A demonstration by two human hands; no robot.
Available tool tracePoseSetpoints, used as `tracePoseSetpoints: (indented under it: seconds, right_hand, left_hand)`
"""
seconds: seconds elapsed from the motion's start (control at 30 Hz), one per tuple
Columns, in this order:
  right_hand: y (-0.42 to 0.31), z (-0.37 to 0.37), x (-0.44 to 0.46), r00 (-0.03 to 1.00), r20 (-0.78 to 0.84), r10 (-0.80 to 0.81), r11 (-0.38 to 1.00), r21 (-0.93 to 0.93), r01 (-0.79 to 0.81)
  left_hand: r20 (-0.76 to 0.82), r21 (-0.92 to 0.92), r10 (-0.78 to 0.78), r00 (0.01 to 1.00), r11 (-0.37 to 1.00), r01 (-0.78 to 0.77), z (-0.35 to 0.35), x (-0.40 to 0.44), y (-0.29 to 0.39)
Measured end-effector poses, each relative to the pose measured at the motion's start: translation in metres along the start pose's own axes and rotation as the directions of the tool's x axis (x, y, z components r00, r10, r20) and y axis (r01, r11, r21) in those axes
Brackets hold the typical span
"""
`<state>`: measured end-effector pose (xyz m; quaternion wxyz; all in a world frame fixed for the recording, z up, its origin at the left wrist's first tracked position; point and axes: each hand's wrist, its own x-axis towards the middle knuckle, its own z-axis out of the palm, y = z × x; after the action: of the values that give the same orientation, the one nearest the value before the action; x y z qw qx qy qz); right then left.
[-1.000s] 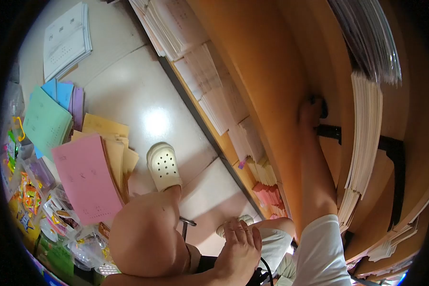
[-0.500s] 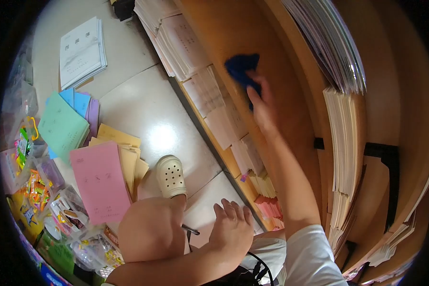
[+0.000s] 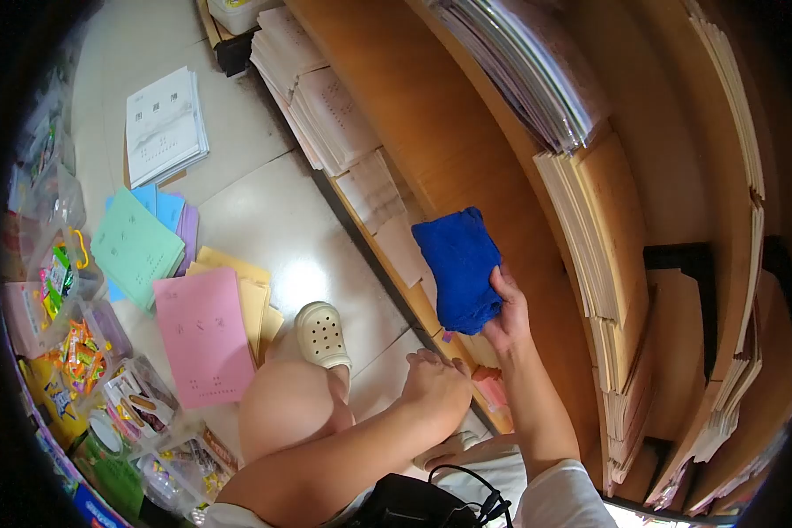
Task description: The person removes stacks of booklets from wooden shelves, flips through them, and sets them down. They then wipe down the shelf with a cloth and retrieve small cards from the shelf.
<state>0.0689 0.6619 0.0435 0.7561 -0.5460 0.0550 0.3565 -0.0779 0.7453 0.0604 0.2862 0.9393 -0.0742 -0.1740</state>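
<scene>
The wooden shelf unit fills the right side and sits further left in the view than a moment ago; its long bare board runs between the low row of paper stacks and the next tier. On that tier, cream booklets and clear-covered folders press close to the front edge. The pale tiled floor gives the widest open room, a strip between the shelf base and the spread of booklets. A white container has come into view at the top.

Clear plastic boxes of bright packets crowd the floor's left edge. Beside them lie the pink booklet, the green booklets and, further off, the white booklets.

The blue cloth has left its spot over the bare board — it now hangs nearer the body, in front of the lower shelf edge, partly hiding the papers there. The right hand has drawn back with it, fingers closed on its near side (the thumb shows on top). The left hand is less spread than before, its fingers bent — how far they close I cannot tell — near the shelf base. The cream clog stands flat on the tiles.
</scene>
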Motion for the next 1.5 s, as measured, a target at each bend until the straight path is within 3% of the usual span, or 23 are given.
tracePoseSetpoints:
  seconds: [0.2, 0.27, 0.3, 0.33, 0.37, 0.4, 0.43, 0.5, 0.6, 0.7, 0.77, 0.93, 1.03, 1.07, 1.2, 1.23, 1.3, 1.37, 1.4, 1.47, 1.5]
  right_hand:
    - [-0.019, -0.006, -0.025, 0.987, -0.159, -0.026, 0.993, -0.116, 0.007]
    - [-0.020, -0.026, -0.027, 0.930, -0.257, -0.262, 0.909, -0.388, 0.149]
    - [-0.020, -0.033, -0.028, 0.883, -0.276, -0.379, 0.832, -0.519, 0.195]
    - [-0.021, -0.035, -0.029, 0.793, -0.276, -0.543, 0.665, -0.718, 0.205]
    - [-0.024, -0.039, -0.031, 0.688, -0.226, -0.690, 0.459, -0.871, 0.173]
    - [-0.023, -0.088, -0.020, 0.569, -0.023, -0.822, 0.098, -0.990, 0.102]
    - [-0.024, -0.081, -0.022, 0.576, -0.089, -0.813, 0.122, -0.992, 0.020]
    - [-0.019, -0.095, -0.007, 0.743, -0.195, -0.640, -0.095, -0.940, -0.328]
    - [0.009, -0.111, 0.027, 0.740, 0.036, -0.672, -0.228, -0.960, -0.161]
    - [-0.001, -0.097, 0.067, 0.697, -0.037, -0.717, -0.042, -0.994, -0.097]
    - [-0.013, -0.066, 0.092, 0.734, -0.113, -0.670, -0.012, -0.987, -0.163]
    - [0.006, -0.001, 0.134, 0.753, 0.244, -0.612, -0.233, -0.965, 0.123]
    - [0.004, 0.029, 0.109, 0.795, 0.245, -0.555, -0.128, -0.969, 0.210]
    - [-0.007, 0.022, 0.102, 0.841, 0.212, -0.498, 0.136, -0.939, 0.316]
    - [-0.014, -0.009, 0.042, 0.840, -0.039, -0.542, 0.452, -0.856, 0.252]
    - [-0.003, -0.037, 0.027, 0.828, -0.082, -0.555, 0.538, -0.794, 0.282]
    - [0.005, -0.083, -0.009, 0.801, -0.077, -0.593, 0.429, -0.872, 0.234]
    - [0.003, -0.084, -0.068, 0.781, -0.024, -0.624, 0.242, -0.956, 0.165]
    - [0.006, -0.086, -0.094, 0.795, -0.096, -0.599, 0.366, -0.916, 0.164]
    - [0.022, -0.112, -0.140, 0.806, -0.170, -0.567, 0.457, -0.879, 0.136]
    - [0.030, -0.136, -0.162, 0.803, -0.176, -0.569, 0.430, -0.896, 0.108]
  left_hand:
    - [0.015, -0.007, -0.005, 1.000, 1.000, 0.005, -0.006, 0.001, -0.005]
    - [0.028, -0.030, 0.002, 1.000, 1.000, -0.001, 0.000, 0.005, -0.004]
    - [0.039, -0.035, 0.011, 0.999, 0.999, -0.010, -0.003, 0.003, -0.004]
    - [0.052, -0.042, 0.018, 0.998, 0.999, -0.016, -0.009, 0.000, -0.004]
    - [0.065, -0.048, 0.025, 0.998, 0.999, -0.022, -0.012, -0.002, -0.005]
    - [0.052, -0.057, 0.019, 0.998, 0.998, -0.016, -0.012, -0.004, -0.007]
    - [0.040, -0.066, 0.014, 0.999, 0.998, -0.011, -0.012, -0.005, -0.008]
    - [0.000, -0.076, -0.012, 1.000, 0.997, 0.012, -0.011, -0.006, -0.010]
    - [-0.070, -0.058, -0.032, 0.997, 0.998, 0.028, -0.012, -0.006, -0.008]
    - [-0.086, -0.037, 0.006, 0.996, 0.999, -0.009, -0.015, -0.008, -0.006]
    - [-0.055, -0.063, 0.037, 0.998, 0.997, -0.041, -0.018, -0.008, -0.007]
    - [-0.148, -0.143, -0.059, 0.987, 0.989, 0.038, -0.037, 0.003, -0.012]
    - [-0.290, -0.186, -0.108, 0.951, 0.981, 0.054, -0.048, 0.015, -0.017]
    - [-0.358, -0.209, -0.125, 0.925, 0.977, 0.051, -0.049, 0.022, -0.018]
    - [-0.527, -0.219, -0.125, 0.841, 0.976, 0.008, -0.034, 0.067, -0.011]
    - [-0.497, -0.142, -0.100, 0.862, 0.989, 0.033, -0.038, 0.083, -0.012]
    - [-0.421, 0.017, -0.049, 0.906, 0.998, 0.062, -0.050, 0.119, -0.020]
    - [-0.477, 0.037, -0.060, 0.877, 0.995, 0.088, -0.039, 0.150, -0.034]
    - [-0.762, 0.438, -0.014, 0.647, 0.725, 0.531, 0.002, 0.194, -0.059]
    - [-0.751, 0.524, 0.070, 0.656, 0.669, 0.528, 0.022, 0.219, -0.077]
    - [-0.468, 0.265, 0.060, 0.881, 0.961, 0.076, 0.002, 0.205, -0.077]
